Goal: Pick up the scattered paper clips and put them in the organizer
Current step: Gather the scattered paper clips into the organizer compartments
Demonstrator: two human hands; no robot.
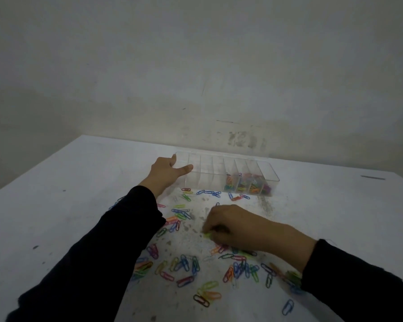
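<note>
A clear plastic organizer [205, 167] with several compartments stands at the far middle of the table. Its right-hand compartments hold coloured paper clips [247, 183]; the left ones look empty. My left hand [166, 173] rests against the organizer's left end, thumb along its front wall, fingers at the corner. My right hand [230, 225] is down on the table, fingertips pinched on a light green paper clip [207, 234]. Many coloured paper clips [186, 266] lie scattered on the table between me and the organizer.
The white table [56, 205] is stained and dusty where the clips lie. A pale wall [196, 66] rises right behind the organizer. A dark mark [371, 178] sits near the table's far right edge. Both my arms wear dark sleeves.
</note>
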